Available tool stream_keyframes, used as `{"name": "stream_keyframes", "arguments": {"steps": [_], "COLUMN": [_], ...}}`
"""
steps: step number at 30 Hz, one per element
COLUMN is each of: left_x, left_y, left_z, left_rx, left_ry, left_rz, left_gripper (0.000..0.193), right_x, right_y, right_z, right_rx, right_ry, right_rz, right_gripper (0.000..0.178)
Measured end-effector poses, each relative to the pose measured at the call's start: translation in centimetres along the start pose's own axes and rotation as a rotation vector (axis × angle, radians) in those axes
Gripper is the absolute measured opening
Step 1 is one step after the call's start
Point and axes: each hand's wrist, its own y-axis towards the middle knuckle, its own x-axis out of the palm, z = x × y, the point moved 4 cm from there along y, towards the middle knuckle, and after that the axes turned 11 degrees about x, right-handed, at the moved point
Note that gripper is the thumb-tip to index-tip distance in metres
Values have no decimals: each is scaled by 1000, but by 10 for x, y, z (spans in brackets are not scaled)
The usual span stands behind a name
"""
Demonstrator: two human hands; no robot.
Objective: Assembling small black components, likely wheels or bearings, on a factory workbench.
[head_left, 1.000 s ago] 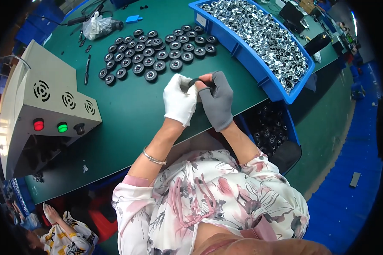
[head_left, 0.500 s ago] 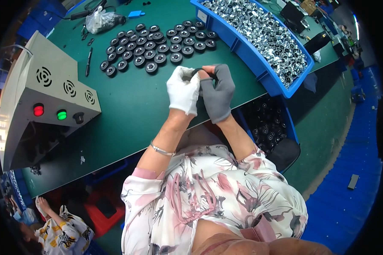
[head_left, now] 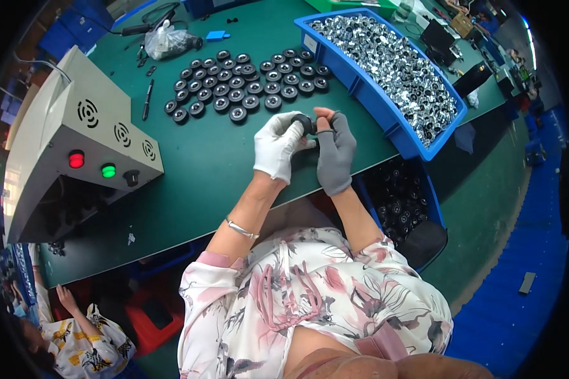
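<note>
My left hand (head_left: 275, 146), in a white glove, is closed round a small black wheel (head_left: 303, 122) held above the near part of the green table. Close at its right is my right hand (head_left: 336, 151), in a grey glove with bare fingertips. Its thumb and forefinger are bent together at the wheel's right side; whatever they pinch is too small and dark to make out. Beyond both hands, several similar black wheels (head_left: 238, 114) with shiny centres lie flat in a loose group on the table (head_left: 202, 151).
To the right stands a blue bin (head_left: 385, 120) full of shiny metal parts. Below the table edge, a crate (head_left: 431, 196) holds black wheels. A beige machine (head_left: 101, 120) with red and green buttons stands left, near a pen (head_left: 148, 100). Another person (head_left: 88, 335) sits at lower left.
My hands have drawn slightly apart, and the black wheel now shows more plainly in my left hand. The view has shifted, so the table's things appear a little lower and further right.
</note>
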Motion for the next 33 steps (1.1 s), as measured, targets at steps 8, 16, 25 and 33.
{"name": "stream_keyframes", "arguments": {"steps": [8,16,25,33], "left_x": [-12,-5,-14,-22], "left_y": [7,-1,3,5], "left_z": [11,26,20,24], "left_rx": [67,-156,-63,-77], "left_ry": [340,-66,188,104], "left_rz": [-1,-128,-147,-173], "left_gripper": [19,24,26,28], "right_x": [0,0,6,8], "right_y": [10,9,2,1], "right_z": [9,13,-16,-7], "right_rx": [312,246,-229,-161], "right_ry": [234,114,-320,-293], "right_rz": [-278,-175,-2,-78], "right_gripper": [22,17,14,14]}}
